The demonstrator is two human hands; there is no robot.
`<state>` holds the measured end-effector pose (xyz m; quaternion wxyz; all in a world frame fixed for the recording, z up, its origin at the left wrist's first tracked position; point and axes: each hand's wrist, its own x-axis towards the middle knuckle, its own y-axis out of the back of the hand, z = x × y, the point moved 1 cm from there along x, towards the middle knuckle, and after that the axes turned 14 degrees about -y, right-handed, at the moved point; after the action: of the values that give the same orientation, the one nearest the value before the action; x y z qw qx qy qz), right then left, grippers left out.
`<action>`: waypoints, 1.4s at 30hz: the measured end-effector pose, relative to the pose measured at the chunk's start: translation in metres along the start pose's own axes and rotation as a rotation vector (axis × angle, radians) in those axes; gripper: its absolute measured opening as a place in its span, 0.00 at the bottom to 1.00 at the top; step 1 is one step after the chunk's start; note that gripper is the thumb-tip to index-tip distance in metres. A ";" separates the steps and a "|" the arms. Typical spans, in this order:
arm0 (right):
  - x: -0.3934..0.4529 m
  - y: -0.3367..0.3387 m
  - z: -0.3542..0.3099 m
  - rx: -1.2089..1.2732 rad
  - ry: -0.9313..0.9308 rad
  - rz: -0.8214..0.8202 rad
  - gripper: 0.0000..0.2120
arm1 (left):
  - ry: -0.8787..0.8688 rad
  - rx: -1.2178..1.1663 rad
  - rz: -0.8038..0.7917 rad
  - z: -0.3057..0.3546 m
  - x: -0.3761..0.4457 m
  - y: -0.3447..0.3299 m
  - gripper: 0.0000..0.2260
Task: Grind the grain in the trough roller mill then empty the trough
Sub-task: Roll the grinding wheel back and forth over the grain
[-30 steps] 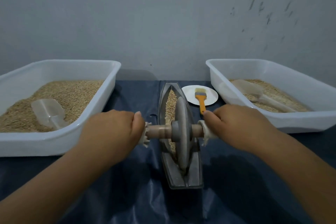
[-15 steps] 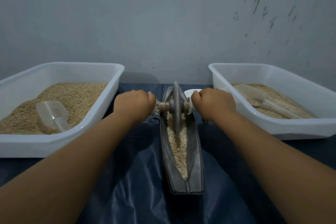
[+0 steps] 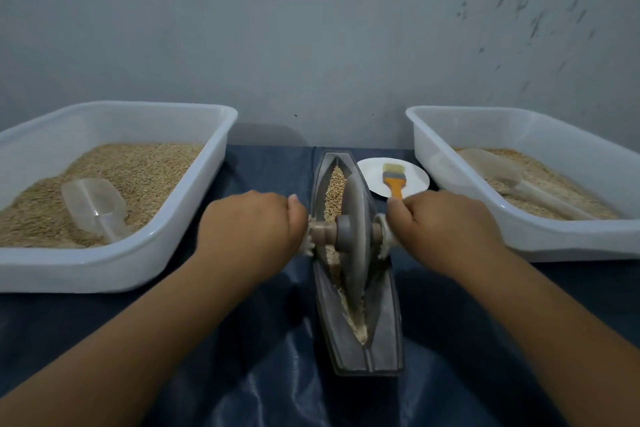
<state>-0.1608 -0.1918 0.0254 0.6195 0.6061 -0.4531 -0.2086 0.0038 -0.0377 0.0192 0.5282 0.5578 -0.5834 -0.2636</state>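
Note:
A grey boat-shaped trough (image 3: 386, 333) lies lengthwise on the dark cloth, with tan grain (image 3: 335, 189) along its groove. A grey disc roller (image 3: 354, 239) stands upright in the groove near the trough's middle, on a wooden axle (image 3: 323, 229). My left hand (image 3: 251, 224) grips the axle's left end. My right hand (image 3: 445, 224) grips the right end. Both handle ends are hidden inside my fists, with white wrapping showing at their edges.
A white tub (image 3: 114, 270) of grain with a clear scoop (image 3: 93, 208) stands at the left. A second white tub (image 3: 571, 246) with grain and a scoop (image 3: 519, 184) stands at the right. A white plate (image 3: 372, 180) with an orange-handled brush (image 3: 394, 180) lies behind the trough. A wall rises close behind.
Both hands pushed the roller from the near part of the trough to its far end, then pulled it back to the middle. The plate and brush show again.

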 end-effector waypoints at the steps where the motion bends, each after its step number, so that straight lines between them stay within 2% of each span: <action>1: 0.014 -0.009 -0.002 0.003 -0.031 0.011 0.24 | -0.086 0.070 -0.011 -0.003 0.013 -0.007 0.21; 3: 0.041 -0.025 -0.007 0.045 -0.069 0.032 0.22 | -0.200 0.172 -0.034 -0.013 0.038 -0.015 0.10; 7: 0.075 -0.034 -0.015 0.096 -0.069 0.103 0.22 | -0.149 0.128 -0.122 -0.032 0.074 -0.019 0.15; 10: 0.074 -0.031 -0.017 0.071 -0.057 0.116 0.21 | -0.128 0.118 -0.125 -0.031 0.069 -0.020 0.16; 13: 0.051 -0.021 -0.014 0.034 -0.022 0.041 0.20 | -0.165 0.091 -0.114 -0.020 0.041 -0.017 0.16; 16: 0.012 -0.002 -0.004 -0.009 0.037 -0.053 0.22 | -0.166 0.007 -0.111 -0.008 0.005 -0.010 0.09; 18: -0.014 0.013 0.003 0.003 0.070 -0.079 0.25 | -0.089 -0.060 -0.072 -0.001 -0.017 0.004 0.23; 19: -0.022 0.020 0.006 0.012 0.077 -0.103 0.26 | -0.061 -0.100 -0.064 0.001 -0.025 0.014 0.27; 21: -0.027 0.026 0.010 0.032 0.070 -0.156 0.27 | -0.079 -0.071 -0.052 0.006 -0.030 0.019 0.31; 22: -0.024 0.024 0.009 0.036 0.059 -0.182 0.27 | -0.078 -0.025 -0.098 0.007 -0.028 0.019 0.32; 23: -0.019 0.020 0.008 0.038 0.043 -0.189 0.26 | -0.035 -0.041 -0.112 0.007 -0.022 0.019 0.30; 25: -0.004 0.006 0.003 0.042 0.011 -0.134 0.26 | 0.108 -0.147 -0.073 0.002 -0.005 0.011 0.23; 26: 0.008 -0.002 0.000 0.038 -0.001 -0.089 0.26 | 0.122 -0.132 -0.050 0.000 0.006 0.004 0.20; 28: 0.034 -0.018 -0.004 0.032 -0.005 -0.005 0.25 | -0.010 -0.020 -0.017 -0.009 0.029 -0.014 0.16; 29: 0.048 -0.024 -0.006 0.047 -0.003 0.020 0.25 | -0.060 0.028 -0.009 -0.013 0.039 -0.021 0.16; 33: 0.092 -0.036 -0.013 0.147 -0.047 0.075 0.26 | -0.018 0.037 0.048 -0.030 0.081 -0.031 0.15; 36: 0.101 -0.037 -0.017 0.132 -0.051 0.156 0.26 | 0.149 -0.107 0.059 -0.039 0.093 -0.036 0.17; 37: 0.099 -0.036 -0.019 0.121 -0.045 0.159 0.26 | 0.116 -0.074 0.058 -0.040 0.091 -0.037 0.16; 39: 0.089 -0.032 -0.020 0.088 -0.027 0.122 0.23 | -0.072 0.107 0.014 -0.037 0.078 -0.037 0.12; 40: 0.083 -0.029 -0.018 0.033 -0.002 0.084 0.20 | -0.150 0.165 -0.029 -0.035 0.071 -0.038 0.14; 42: 0.066 -0.022 -0.014 -0.061 0.069 -0.039 0.12 | -0.197 0.163 -0.098 -0.031 0.055 -0.029 0.19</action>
<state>-0.1096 -0.2415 0.0270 0.6488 0.6024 -0.4131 -0.2134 0.0525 -0.0870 0.0206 0.4078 0.5982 -0.6238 -0.2944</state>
